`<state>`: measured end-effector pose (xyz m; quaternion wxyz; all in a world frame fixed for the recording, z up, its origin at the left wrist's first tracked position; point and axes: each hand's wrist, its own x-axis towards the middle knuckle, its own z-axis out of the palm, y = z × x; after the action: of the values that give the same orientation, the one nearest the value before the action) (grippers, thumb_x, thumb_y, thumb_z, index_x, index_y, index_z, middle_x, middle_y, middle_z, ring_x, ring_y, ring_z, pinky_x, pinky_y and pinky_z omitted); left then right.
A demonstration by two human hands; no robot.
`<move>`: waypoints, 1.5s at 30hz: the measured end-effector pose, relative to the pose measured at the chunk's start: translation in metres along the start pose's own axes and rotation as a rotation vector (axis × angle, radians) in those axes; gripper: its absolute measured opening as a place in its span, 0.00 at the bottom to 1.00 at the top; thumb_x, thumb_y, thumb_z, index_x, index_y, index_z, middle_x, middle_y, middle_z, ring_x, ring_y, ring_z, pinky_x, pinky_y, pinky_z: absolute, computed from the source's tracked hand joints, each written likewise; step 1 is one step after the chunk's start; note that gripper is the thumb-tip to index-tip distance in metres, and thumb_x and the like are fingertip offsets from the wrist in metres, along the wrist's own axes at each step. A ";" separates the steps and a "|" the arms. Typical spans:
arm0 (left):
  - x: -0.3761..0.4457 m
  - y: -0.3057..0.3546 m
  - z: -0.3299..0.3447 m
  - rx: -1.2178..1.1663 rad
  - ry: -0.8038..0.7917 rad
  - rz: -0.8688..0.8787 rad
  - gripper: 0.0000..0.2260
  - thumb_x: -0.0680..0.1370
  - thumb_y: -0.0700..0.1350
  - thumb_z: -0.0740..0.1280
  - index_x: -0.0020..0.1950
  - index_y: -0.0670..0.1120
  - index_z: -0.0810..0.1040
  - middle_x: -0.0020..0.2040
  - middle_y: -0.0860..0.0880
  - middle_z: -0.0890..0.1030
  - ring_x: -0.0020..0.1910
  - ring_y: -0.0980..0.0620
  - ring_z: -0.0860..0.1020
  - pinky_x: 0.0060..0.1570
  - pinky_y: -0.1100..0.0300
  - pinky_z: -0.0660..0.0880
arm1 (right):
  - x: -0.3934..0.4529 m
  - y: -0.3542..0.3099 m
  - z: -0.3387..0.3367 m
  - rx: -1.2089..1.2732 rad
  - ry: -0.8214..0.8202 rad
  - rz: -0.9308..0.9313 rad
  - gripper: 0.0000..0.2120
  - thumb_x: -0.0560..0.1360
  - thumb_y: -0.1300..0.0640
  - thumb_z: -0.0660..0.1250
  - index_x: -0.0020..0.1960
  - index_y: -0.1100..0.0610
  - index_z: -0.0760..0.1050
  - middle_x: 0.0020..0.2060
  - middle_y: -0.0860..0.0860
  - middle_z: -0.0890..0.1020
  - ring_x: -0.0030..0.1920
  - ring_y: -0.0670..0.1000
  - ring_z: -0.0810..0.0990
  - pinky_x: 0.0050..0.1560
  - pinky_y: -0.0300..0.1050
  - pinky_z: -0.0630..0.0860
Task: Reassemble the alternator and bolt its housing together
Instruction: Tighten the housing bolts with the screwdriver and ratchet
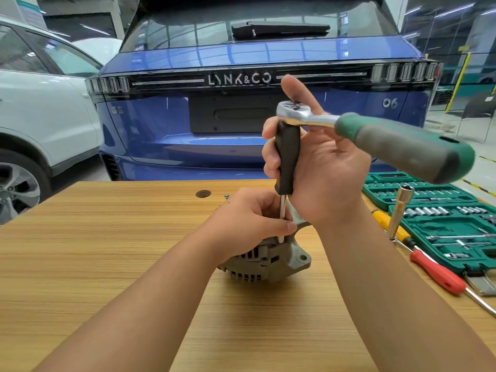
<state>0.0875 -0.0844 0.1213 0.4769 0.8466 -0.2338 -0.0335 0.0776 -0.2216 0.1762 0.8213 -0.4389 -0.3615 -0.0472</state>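
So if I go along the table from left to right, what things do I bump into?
Small bolt → alternator with the left hand on it → yellow screwdriver → red screwdriver → green socket set.

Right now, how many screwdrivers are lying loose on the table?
2: a yellow-handled screwdriver beside the green socket case, and a red-handled screwdriver nearer the table's front edge. Others may be hidden behind the arms.

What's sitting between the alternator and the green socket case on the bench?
In the head view, bare wood of the bench next to the alternator, then a yellow-handled screwdriver, a red-handled screwdriver and an upright socket tool beside the socket case.
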 end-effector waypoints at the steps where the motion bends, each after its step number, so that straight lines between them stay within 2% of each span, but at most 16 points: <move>1: 0.000 0.000 0.000 0.002 0.001 0.002 0.06 0.75 0.44 0.77 0.43 0.55 0.84 0.40 0.52 0.86 0.43 0.50 0.85 0.57 0.41 0.81 | 0.001 -0.001 0.000 -0.005 0.010 0.022 0.21 0.74 0.47 0.68 0.65 0.50 0.72 0.40 0.54 0.77 0.32 0.53 0.68 0.34 0.47 0.60; 3: 0.000 -0.001 0.000 0.005 0.002 0.008 0.07 0.75 0.44 0.77 0.42 0.55 0.83 0.39 0.52 0.85 0.42 0.51 0.84 0.57 0.41 0.81 | 0.003 -0.003 0.002 -0.021 0.058 0.075 0.18 0.77 0.45 0.60 0.64 0.50 0.71 0.39 0.53 0.76 0.31 0.51 0.71 0.32 0.45 0.64; 5: 0.000 -0.001 0.000 0.000 0.006 0.015 0.07 0.75 0.44 0.77 0.43 0.56 0.84 0.39 0.52 0.86 0.42 0.53 0.84 0.56 0.41 0.81 | 0.002 0.000 0.004 -0.024 0.139 0.077 0.14 0.77 0.45 0.65 0.58 0.51 0.76 0.39 0.52 0.76 0.31 0.50 0.73 0.32 0.42 0.69; 9: 0.001 -0.001 0.002 0.030 -0.003 0.027 0.06 0.76 0.47 0.77 0.45 0.58 0.84 0.41 0.55 0.86 0.42 0.55 0.84 0.53 0.47 0.83 | 0.001 0.002 -0.003 -0.246 0.317 0.001 0.08 0.75 0.51 0.72 0.38 0.50 0.79 0.31 0.48 0.73 0.27 0.47 0.67 0.29 0.42 0.64; 11: 0.002 -0.001 0.002 0.036 -0.001 0.017 0.07 0.76 0.47 0.77 0.44 0.59 0.83 0.40 0.56 0.85 0.41 0.56 0.84 0.52 0.49 0.83 | 0.002 -0.001 -0.007 -0.157 0.234 0.068 0.02 0.75 0.53 0.70 0.45 0.51 0.79 0.33 0.48 0.75 0.28 0.46 0.70 0.31 0.40 0.68; 14: 0.001 -0.002 0.000 0.003 -0.004 0.000 0.07 0.76 0.45 0.76 0.44 0.57 0.84 0.41 0.55 0.86 0.43 0.55 0.85 0.54 0.49 0.82 | 0.001 0.002 -0.008 0.000 0.066 0.100 0.15 0.77 0.59 0.66 0.63 0.51 0.74 0.40 0.49 0.80 0.33 0.47 0.74 0.36 0.40 0.71; 18: 0.001 -0.002 -0.001 -0.003 -0.008 -0.011 0.04 0.76 0.45 0.76 0.47 0.54 0.85 0.43 0.53 0.87 0.44 0.54 0.85 0.56 0.47 0.81 | 0.000 0.013 -0.002 -0.182 0.033 -0.137 0.16 0.79 0.64 0.64 0.63 0.48 0.74 0.42 0.54 0.78 0.33 0.50 0.72 0.33 0.41 0.72; 23: 0.001 -0.003 0.000 -0.008 0.002 -0.008 0.05 0.76 0.45 0.76 0.46 0.55 0.85 0.42 0.52 0.87 0.45 0.52 0.85 0.56 0.46 0.82 | -0.001 0.016 -0.006 -0.152 0.042 -0.151 0.20 0.81 0.68 0.60 0.59 0.45 0.78 0.44 0.55 0.76 0.34 0.50 0.71 0.33 0.41 0.72; 26: 0.002 -0.003 0.001 -0.002 -0.001 -0.002 0.06 0.76 0.45 0.76 0.45 0.56 0.84 0.41 0.54 0.86 0.42 0.55 0.85 0.51 0.51 0.82 | 0.000 0.011 -0.009 0.003 -0.015 -0.081 0.15 0.80 0.61 0.59 0.61 0.49 0.78 0.44 0.58 0.76 0.35 0.53 0.71 0.35 0.44 0.69; 29: 0.002 -0.003 0.000 0.009 0.000 0.001 0.06 0.76 0.46 0.77 0.44 0.58 0.84 0.40 0.54 0.86 0.41 0.56 0.84 0.48 0.54 0.81 | 0.001 0.005 -0.010 0.106 -0.067 -0.015 0.19 0.71 0.48 0.69 0.61 0.51 0.78 0.42 0.57 0.78 0.34 0.54 0.71 0.35 0.46 0.65; 32: 0.002 -0.003 0.000 0.002 0.002 0.012 0.08 0.75 0.45 0.76 0.42 0.58 0.84 0.40 0.54 0.86 0.41 0.56 0.84 0.52 0.50 0.82 | 0.003 0.005 -0.007 0.033 0.027 0.008 0.17 0.78 0.47 0.62 0.64 0.52 0.73 0.42 0.55 0.77 0.34 0.51 0.72 0.33 0.42 0.69; 36: 0.000 0.000 0.002 0.025 0.002 0.022 0.07 0.76 0.46 0.76 0.44 0.58 0.84 0.40 0.56 0.86 0.40 0.58 0.84 0.50 0.52 0.81 | 0.004 0.005 -0.002 -0.156 0.225 -0.016 0.04 0.76 0.49 0.70 0.44 0.48 0.82 0.35 0.49 0.75 0.30 0.49 0.70 0.31 0.43 0.67; 38: 0.001 0.001 0.002 0.043 0.001 0.026 0.07 0.76 0.47 0.76 0.45 0.59 0.83 0.40 0.56 0.85 0.41 0.55 0.83 0.51 0.48 0.82 | 0.005 0.002 -0.006 -0.253 0.296 -0.001 0.08 0.75 0.52 0.72 0.37 0.49 0.80 0.31 0.47 0.73 0.27 0.47 0.68 0.29 0.42 0.66; 40: 0.001 0.002 0.002 0.050 0.005 0.027 0.07 0.76 0.47 0.76 0.44 0.60 0.83 0.40 0.57 0.85 0.41 0.56 0.83 0.51 0.48 0.82 | 0.004 -0.001 -0.010 -0.165 0.220 0.086 0.02 0.76 0.54 0.70 0.45 0.52 0.80 0.32 0.47 0.74 0.28 0.46 0.70 0.32 0.42 0.67; 42: 0.000 0.002 0.001 0.036 0.009 0.023 0.08 0.76 0.45 0.76 0.42 0.59 0.83 0.39 0.56 0.85 0.40 0.56 0.83 0.51 0.48 0.81 | 0.004 -0.002 -0.012 0.000 0.080 0.132 0.12 0.77 0.58 0.67 0.59 0.51 0.77 0.38 0.49 0.77 0.32 0.47 0.72 0.36 0.41 0.70; 45: 0.000 0.002 -0.001 0.017 -0.002 0.012 0.07 0.76 0.43 0.76 0.42 0.56 0.83 0.38 0.54 0.85 0.43 0.50 0.84 0.54 0.44 0.81 | 0.001 0.005 -0.008 -0.057 -0.001 -0.023 0.19 0.78 0.63 0.64 0.65 0.46 0.73 0.41 0.51 0.78 0.34 0.48 0.72 0.34 0.41 0.72</move>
<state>0.0866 -0.0846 0.1238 0.4697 0.8491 -0.2399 -0.0296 0.0845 -0.2247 0.1707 0.8077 -0.4581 -0.3652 -0.0669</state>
